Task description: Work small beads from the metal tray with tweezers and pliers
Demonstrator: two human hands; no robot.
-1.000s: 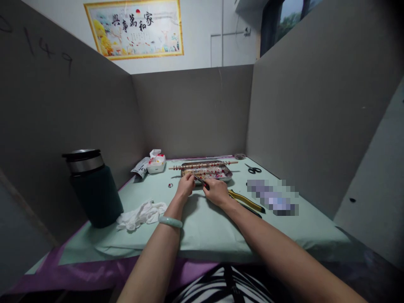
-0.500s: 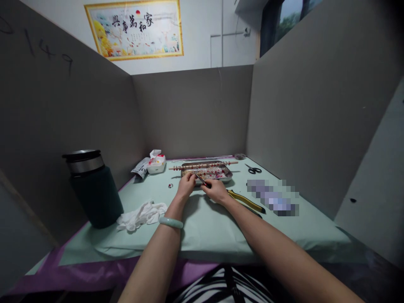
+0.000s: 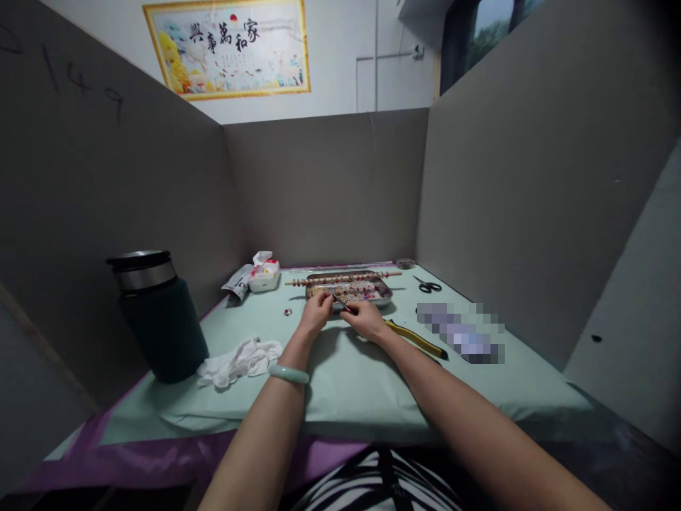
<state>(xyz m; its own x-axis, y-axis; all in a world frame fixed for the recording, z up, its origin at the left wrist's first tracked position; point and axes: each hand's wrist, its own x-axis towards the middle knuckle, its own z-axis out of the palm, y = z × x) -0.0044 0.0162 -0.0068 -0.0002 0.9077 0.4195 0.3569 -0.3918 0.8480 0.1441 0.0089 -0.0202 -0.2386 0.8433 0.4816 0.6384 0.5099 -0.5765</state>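
My right hand [image 3: 362,321] is closed around a slim metal-tipped tool [image 3: 340,303] with a dark and red handle; its exact kind is too small to tell. The tool's tip points up and left to the fingertips of my left hand [image 3: 318,312]. Those fingers are pinched together, and whatever they hold is hidden. Just beyond both hands stands a metal tray [image 3: 386,303] of small red, white and gold beads. Across the tray lies a wooden stick [image 3: 394,274] with beaded rings along it. A small beaded ring [image 3: 288,312] lies left of my left hand.
Yellow-handled pliers [image 3: 418,339] lie beside my right wrist, with black scissors [image 3: 427,285] farther back. A blurred purple object [image 3: 460,333] is at right. At left are a dark green bottle [image 3: 162,326], crumpled white cloth [image 3: 239,363] and a tissue pack [image 3: 264,275]. Grey partitions [image 3: 324,191] surround the table.
Both hands stay close together over the tray's near edge, the tool still in my right hand. The view has shifted very slightly; little else differs.
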